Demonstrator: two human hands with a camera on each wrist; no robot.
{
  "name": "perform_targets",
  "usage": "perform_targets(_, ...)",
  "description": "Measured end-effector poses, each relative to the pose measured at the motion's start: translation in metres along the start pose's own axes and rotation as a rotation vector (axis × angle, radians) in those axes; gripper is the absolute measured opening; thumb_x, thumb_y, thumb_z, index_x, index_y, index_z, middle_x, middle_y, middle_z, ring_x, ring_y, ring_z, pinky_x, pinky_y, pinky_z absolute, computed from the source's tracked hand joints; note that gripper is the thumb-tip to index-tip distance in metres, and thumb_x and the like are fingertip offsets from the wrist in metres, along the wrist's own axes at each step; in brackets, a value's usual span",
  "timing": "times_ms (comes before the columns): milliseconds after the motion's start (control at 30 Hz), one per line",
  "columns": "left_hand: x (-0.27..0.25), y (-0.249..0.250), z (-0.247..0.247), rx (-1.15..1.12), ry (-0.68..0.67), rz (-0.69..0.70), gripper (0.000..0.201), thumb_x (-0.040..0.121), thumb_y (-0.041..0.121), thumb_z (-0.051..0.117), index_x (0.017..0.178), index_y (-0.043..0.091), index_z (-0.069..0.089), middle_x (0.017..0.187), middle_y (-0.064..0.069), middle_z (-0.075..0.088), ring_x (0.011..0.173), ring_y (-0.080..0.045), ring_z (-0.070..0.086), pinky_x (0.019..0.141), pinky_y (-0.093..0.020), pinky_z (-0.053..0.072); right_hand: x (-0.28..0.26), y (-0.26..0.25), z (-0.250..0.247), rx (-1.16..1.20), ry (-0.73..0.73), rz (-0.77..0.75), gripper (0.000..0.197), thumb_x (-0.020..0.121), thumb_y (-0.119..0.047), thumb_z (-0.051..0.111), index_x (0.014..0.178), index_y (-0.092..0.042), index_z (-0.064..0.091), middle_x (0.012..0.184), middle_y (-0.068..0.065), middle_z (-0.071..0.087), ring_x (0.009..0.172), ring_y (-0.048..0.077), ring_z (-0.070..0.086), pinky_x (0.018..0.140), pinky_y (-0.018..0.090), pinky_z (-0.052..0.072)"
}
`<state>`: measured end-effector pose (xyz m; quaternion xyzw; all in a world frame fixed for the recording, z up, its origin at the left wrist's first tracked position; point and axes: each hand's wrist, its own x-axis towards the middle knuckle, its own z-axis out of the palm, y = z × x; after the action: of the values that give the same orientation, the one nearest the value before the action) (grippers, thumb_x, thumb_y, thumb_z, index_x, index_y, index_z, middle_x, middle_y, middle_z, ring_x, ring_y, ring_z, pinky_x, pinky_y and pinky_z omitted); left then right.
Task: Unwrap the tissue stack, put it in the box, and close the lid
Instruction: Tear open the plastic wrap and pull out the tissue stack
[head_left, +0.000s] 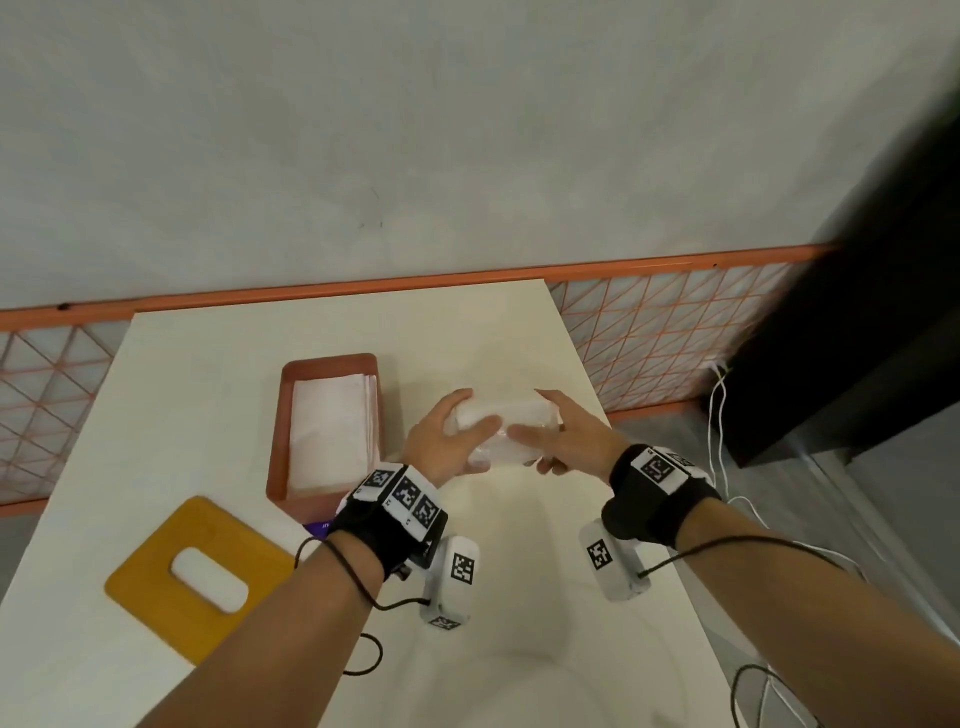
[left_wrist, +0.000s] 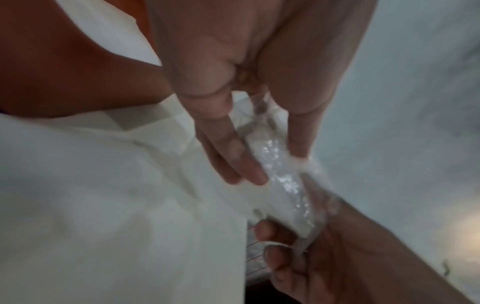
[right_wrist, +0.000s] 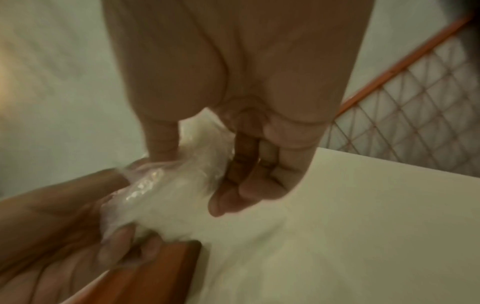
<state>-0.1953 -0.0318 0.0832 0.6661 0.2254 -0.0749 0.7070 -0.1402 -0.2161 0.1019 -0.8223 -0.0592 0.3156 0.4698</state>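
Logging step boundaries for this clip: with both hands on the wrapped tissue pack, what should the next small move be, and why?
Probably pull the plastic wrap apart where the thumbs meet. The left hand and right hand both grip the tissue pack, whose shiny film looks intact. The orange box sits open, tissues already showing inside, and the yellow lid lies off.

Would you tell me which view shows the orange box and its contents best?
The head view: the whole orange box shows, open, with white tissues inside, left of both hands. The left wrist view shows only a blurred orange wall at top left; the right wrist view catches just one corner at the bottom.
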Motion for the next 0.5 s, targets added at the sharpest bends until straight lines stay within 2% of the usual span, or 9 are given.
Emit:
perform_targets(67, 0.0, 0.015, 0.001, 0.105, 0.06, -0.028, 0.064, 0.072, 0.045, 0.078, 0.131, 0.035, 0.053, 0.137, -0.006, 0.045, 0.109, -0.027, 0.062, 0.069, -0.037, 0.063, 0.002, -0.011, -0.005, 0.001, 0.002, -0.046, 0.062, 0.076, -0.054, 0.072, 0.122, -0.017, 0.053, 0.078, 0.01, 0.074, 0.059, 0.017, 0.062, 0.058, 0.03, 0.049)
perform_targets(133, -0.004, 0.033, 0.001, 0.257, 0.061, -0.046, 0.065, 0.077, 0.053, 0.068, 0.134, 0.029, 0.05, 0.133, -0.007, 0.051, 0.101, -0.03, 0.067, 0.07, -0.041, 0.063, 0.003, -0.024, -0.01, 0.013, -0.047, -0.048, 0.051, 0.081, -0.051, 0.069, 0.109, -0.008, 0.063, 0.069, 0.011, 0.069, 0.054, 0.019, 0.057, 0.053, 0.028, 0.045)
perform_targets(200, -0.006, 0.046, -0.002, 0.614, 0.058, -0.037, 0.065, 0.081, 0.065, 0.049, 0.129, 0.022, 0.053, 0.121, -0.009, 0.062, 0.094, -0.032, 0.071, 0.078, -0.04, 0.06, 0.003, -0.035, -0.015, 0.007, -0.08, -0.007, 0.053, 0.083, -0.05, 0.068, 0.103, -0.001, 0.067, 0.064, 0.011, 0.067, 0.051, 0.018, 0.053, 0.051, 0.026, 0.042)
perform_targets(267, -0.006, 0.05, -0.005, 0.96, 0.092, -0.022, 0.076, 0.085, 0.073, 0.031, 0.126, 0.014, 0.056, 0.123, -0.012, 0.063, 0.109, -0.034, 0.062, 0.088, -0.033, 0.046, 0.007, -0.04, -0.017, -0.01, -0.117, 0.034, 0.058, 0.083, -0.052, 0.066, 0.102, 0.004, 0.069, 0.063, 0.011, 0.066, 0.049, 0.017, 0.05, 0.047, 0.024, 0.04)
perform_targets(300, -0.006, 0.05, -0.006, 1.021, 0.096, -0.011, 0.079, 0.088, 0.072, 0.027, 0.125, 0.011, 0.057, 0.127, -0.014, 0.062, 0.115, -0.034, 0.058, 0.089, -0.033, 0.04, 0.009, -0.04, -0.017, -0.026, -0.131, 0.046, 0.062, 0.083, -0.053, 0.065, 0.102, 0.006, 0.069, 0.064, 0.012, 0.066, 0.049, 0.018, 0.05, 0.047, 0.024, 0.04)
perform_targets(367, -0.005, 0.045, -0.006, 0.93, 0.09, 0.04, 0.07, 0.093, 0.064, 0.032, 0.132, 0.01, 0.053, 0.135, -0.013, 0.057, 0.123, -0.031, 0.053, 0.099, -0.035, 0.039, 0.015, -0.039, -0.015, -0.048, -0.114, 0.052, 0.07, 0.08, -0.059, 0.065, 0.098, 0.009, 0.069, 0.064, 0.013, 0.066, 0.049, 0.019, 0.049, 0.048, 0.025, 0.04)
perform_targets(400, -0.007, 0.041, -0.006, 0.817, 0.096, 0.124, 0.062, 0.095, 0.057, 0.039, 0.138, 0.014, 0.047, 0.139, -0.011, 0.054, 0.124, -0.028, 0.053, 0.104, -0.036, 0.039, 0.017, -0.039, -0.014, -0.064, -0.088, 0.051, 0.074, 0.077, -0.063, 0.065, 0.093, 0.009, 0.069, 0.062, 0.012, 0.065, 0.047, 0.019, 0.048, 0.048, 0.025, 0.039)
perform_targets(467, -0.009, 0.033, -0.005, 0.593, 0.099, 0.349, 0.047, 0.096, 0.043, 0.049, 0.139, 0.027, 0.041, 0.137, -0.006, 0.051, 0.116, -0.022, 0.056, 0.102, -0.037, 0.043, 0.02, -0.038, -0.011, -0.141, -0.012, 0.053, 0.074, 0.068, -0.074, 0.063, 0.079, -0.001, 0.069, 0.06, 0.007, 0.063, 0.047, 0.017, 0.048, 0.048, 0.025, 0.037)
perform_targets(500, -0.011, 0.029, -0.005, 0.552, 0.084, 0.439, 0.04, 0.096, 0.039, 0.051, 0.134, 0.032, 0.042, 0.132, -0.003, 0.052, 0.112, -0.019, 0.055, 0.099, -0.035, 0.044, 0.019, -0.037, -0.009, -0.196, 0.046, 0.051, 0.073, 0.063, -0.08, 0.061, 0.079, -0.008, 0.066, 0.065, 0.004, 0.063, 0.052, 0.017, 0.051, 0.05, 0.025, 0.039)
